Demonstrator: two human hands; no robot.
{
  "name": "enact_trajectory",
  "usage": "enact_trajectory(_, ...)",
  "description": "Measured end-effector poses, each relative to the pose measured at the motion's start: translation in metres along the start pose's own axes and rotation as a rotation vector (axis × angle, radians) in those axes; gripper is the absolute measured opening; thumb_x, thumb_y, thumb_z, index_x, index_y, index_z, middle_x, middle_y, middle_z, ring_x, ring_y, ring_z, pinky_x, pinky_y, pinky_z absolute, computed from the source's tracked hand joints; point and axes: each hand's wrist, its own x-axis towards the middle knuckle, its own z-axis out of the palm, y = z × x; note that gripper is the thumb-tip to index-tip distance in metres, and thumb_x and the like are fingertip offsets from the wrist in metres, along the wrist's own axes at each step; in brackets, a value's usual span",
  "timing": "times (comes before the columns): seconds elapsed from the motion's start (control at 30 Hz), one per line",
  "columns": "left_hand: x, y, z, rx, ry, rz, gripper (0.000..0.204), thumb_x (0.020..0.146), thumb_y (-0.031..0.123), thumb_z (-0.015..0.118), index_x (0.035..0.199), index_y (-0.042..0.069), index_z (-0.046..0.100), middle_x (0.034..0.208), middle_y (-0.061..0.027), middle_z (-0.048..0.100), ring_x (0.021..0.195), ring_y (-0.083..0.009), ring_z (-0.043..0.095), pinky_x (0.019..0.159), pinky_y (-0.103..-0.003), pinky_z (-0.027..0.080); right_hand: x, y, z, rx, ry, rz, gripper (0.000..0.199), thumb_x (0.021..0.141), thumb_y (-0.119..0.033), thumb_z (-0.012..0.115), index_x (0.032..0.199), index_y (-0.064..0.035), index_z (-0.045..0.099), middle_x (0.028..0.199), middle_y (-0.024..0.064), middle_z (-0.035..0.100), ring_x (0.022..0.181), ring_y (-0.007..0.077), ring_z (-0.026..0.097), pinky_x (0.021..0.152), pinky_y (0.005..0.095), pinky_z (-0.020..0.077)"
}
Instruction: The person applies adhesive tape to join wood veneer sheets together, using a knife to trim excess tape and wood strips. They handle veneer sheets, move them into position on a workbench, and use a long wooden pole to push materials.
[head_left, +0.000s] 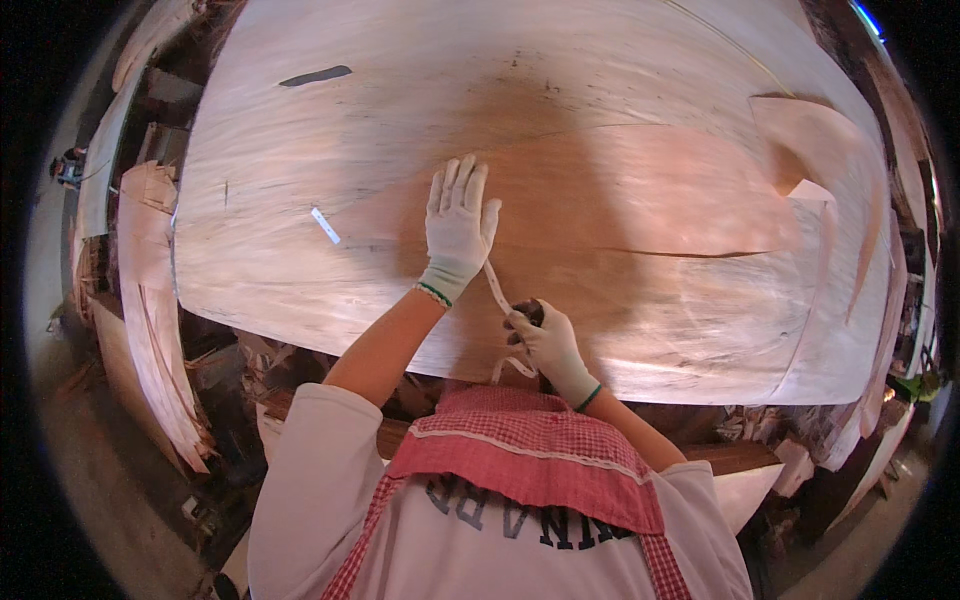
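A wide, pale wood veneer sheet lies in front of me. My left hand, in a white knit glove with a green cuff edge, rests palm down on it, fingers stretched out. From beside that palm a narrow white tape with small dark spots runs to my gloved right hand. The fingers of that hand are closed around the tape by a small dark patch, whose kind I cannot make out. A loose curl of tape hangs below, near the sheet's front edge.
A short white strip sits on the veneer to the left. Farther back is a dark elongated gap. A long split crosses the right side, near a raised veneer piece. Torn veneer scraps line the left edge.
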Motion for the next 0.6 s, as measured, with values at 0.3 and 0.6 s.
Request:
enact_trajectory(0.3,0.013,0.004,0.026,0.197,-0.214,0.038,0.064,0.093,0.039,0.051,0.143,0.003,0.035,0.150,-0.0154,0.034,0.140,-0.0310,0.028,0.116,-0.046,0.016,0.023,-0.034,-0.073,-0.812,0.166,-0.340,0.019,0.087,-0.017,0.063,0.088,0.0016,0.059,0.078,0.0178,0.066,0.070,0.0287,0.066,0.062,0.0377,0.0502)
enact_trajectory(0.6,0.041,0.142,0.033,-0.183,-0.297,0.438,0.073,0.083,0.036,0.066,0.142,0.004,0.036,0.148,-0.0176,0.034,0.139,-0.0327,0.029,0.116,-0.046,0.020,-0.026,-0.018,-0.239,0.029,0.666,-0.204,0.023,0.090,-0.026,0.066,0.088,-0.0032,0.063,0.068,0.0015,0.061,0.049,0.0058,0.049,0.045,0.0218,0.0371)
